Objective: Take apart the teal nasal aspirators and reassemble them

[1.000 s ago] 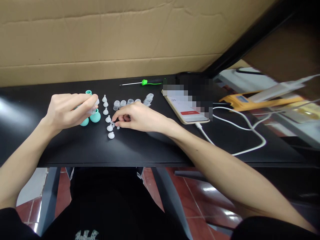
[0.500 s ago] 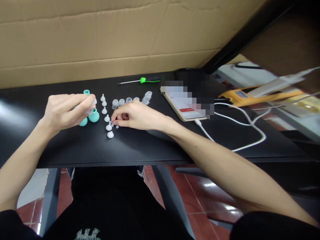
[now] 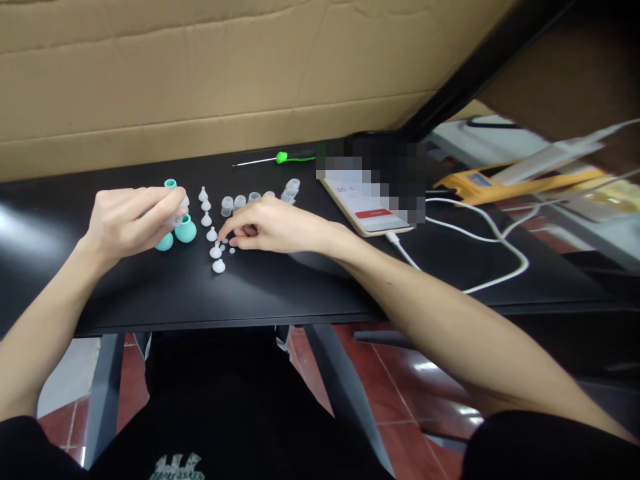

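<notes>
My left hand [image 3: 133, 223] is closed around a small translucent plastic piece [image 3: 176, 219], mostly hidden by the fingers. Beneath and beside it stand teal rubber bulbs [image 3: 185, 229] with open necks. My right hand [image 3: 263, 225] reaches down to the table, thumb and forefinger a little apart over several tiny translucent discs [image 3: 232, 251]; nothing shows in its grip. To the left of its fingertips runs a column of small white funnel-shaped pieces [image 3: 212, 234]. Behind that hand lies a row of clear plastic cups [image 3: 240, 201], partly covered by it.
A thin screwdriver [image 3: 281, 158] with a green-and-black handle lies near the cardboard wall [image 3: 200, 73]. At the right are a phone [image 3: 373, 213] on a white charging cable [image 3: 523, 267] and a yellow device [image 3: 480, 187]. The black table's front edge [image 3: 225, 328] runs before my body.
The whole view has shifted slightly. My right thumb and forefinger have parted a little above the discs. My left hand keeps its hold on the translucent piece.
</notes>
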### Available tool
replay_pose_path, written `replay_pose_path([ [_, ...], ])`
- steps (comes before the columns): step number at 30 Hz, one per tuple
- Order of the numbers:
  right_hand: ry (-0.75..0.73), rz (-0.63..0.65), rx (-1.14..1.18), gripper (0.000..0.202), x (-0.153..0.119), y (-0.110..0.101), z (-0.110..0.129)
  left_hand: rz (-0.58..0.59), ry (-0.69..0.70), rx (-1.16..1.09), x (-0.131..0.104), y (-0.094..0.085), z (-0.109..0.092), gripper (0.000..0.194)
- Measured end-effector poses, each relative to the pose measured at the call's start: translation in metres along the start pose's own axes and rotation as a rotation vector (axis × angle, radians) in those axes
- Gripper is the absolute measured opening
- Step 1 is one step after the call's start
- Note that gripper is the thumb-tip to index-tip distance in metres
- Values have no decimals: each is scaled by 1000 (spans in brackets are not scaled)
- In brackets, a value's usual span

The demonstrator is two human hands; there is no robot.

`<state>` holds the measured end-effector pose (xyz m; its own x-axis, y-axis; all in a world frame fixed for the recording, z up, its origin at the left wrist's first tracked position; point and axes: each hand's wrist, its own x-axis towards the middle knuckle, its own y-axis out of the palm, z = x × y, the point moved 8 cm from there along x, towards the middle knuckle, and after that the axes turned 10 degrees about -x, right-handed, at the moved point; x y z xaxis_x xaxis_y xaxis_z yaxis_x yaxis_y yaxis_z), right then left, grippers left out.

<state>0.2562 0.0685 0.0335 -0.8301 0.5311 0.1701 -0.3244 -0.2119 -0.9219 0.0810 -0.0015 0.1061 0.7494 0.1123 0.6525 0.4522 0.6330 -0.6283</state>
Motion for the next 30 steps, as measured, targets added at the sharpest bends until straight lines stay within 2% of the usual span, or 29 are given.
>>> replay_pose_path([
  [6,-26,3,3,19,2,2,-2,-34,-10,-43,-1,0,5,21],
  [13,-42,-76,21,12,0,-8,1,26,-86,-88,-7,6,12,22],
  [20,-4,-29,-21,19,-4,-7,2,-70,63,7,5,-4,-6,14],
  [27,-36,-54,-82,15,-4,-5,6,76,20,-17,2,3,-8,12],
  [30,-14,-30,-61,10,-4,-3,2,85,24,-91,3,3,-9,12],
])
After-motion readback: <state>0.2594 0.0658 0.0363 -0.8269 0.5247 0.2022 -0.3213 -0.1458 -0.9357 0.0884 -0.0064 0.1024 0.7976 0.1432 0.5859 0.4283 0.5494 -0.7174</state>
